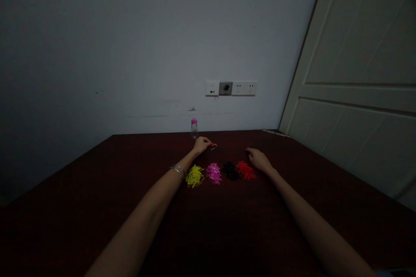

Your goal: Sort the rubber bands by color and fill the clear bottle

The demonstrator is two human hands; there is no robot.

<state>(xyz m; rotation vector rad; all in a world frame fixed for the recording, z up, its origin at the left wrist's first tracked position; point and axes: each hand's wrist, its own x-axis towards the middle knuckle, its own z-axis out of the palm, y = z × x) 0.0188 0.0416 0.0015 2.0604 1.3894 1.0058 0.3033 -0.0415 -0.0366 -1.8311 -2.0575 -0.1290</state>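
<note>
My left hand (202, 144) reaches past the piles, its fingers pinched together close to the table. At its fingertips are small pinkish and yellow bits, too small to name, and a yellow-green strip (213, 149) lies just below them. Four-coloured thin pieces form a row of piles: a yellow pile (195, 176) beside my left wrist, a pink pile (214, 173), a black pile (230, 171) and a red pile (246, 170). My right hand (258, 159) rests on the table just beyond the red pile, fingers loosely stretched leftward, holding nothing visible.
A small clear bottle (194, 129) with a pink top stands behind my left hand, near the wall (146, 52). The dark red-brown table (208, 225) reaches that wall. Sockets and a switch panel (231, 88) sit above it; a pale panelled door (357, 95) is at right.
</note>
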